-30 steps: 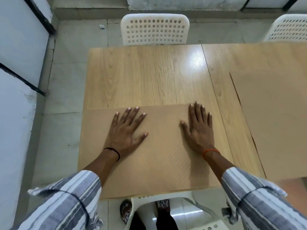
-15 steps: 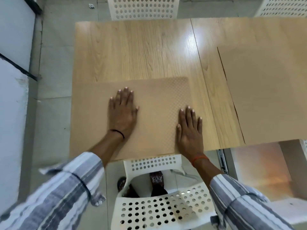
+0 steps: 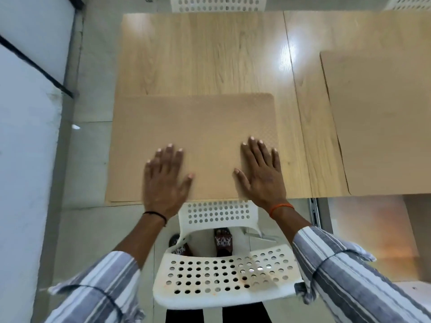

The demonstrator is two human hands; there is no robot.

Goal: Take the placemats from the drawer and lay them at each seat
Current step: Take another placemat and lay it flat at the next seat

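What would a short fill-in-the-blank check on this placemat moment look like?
1. Both hands, the left hand and the right hand, lie flat on the near ____.
2. The second placemat lies to the ____ of the near one.
3. The white chair below the table edge has a seat full of ____.

Missing words: placemat; right; holes

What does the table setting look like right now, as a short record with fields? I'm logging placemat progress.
surface: light wooden table
near mat: tan rectangular placemat, flat at the near edge, in front of the white perforated plastic chair
second mat: another tan placemat to the right
left hand: fingers spread over the near mat
right hand: fingers straight, over the near mat
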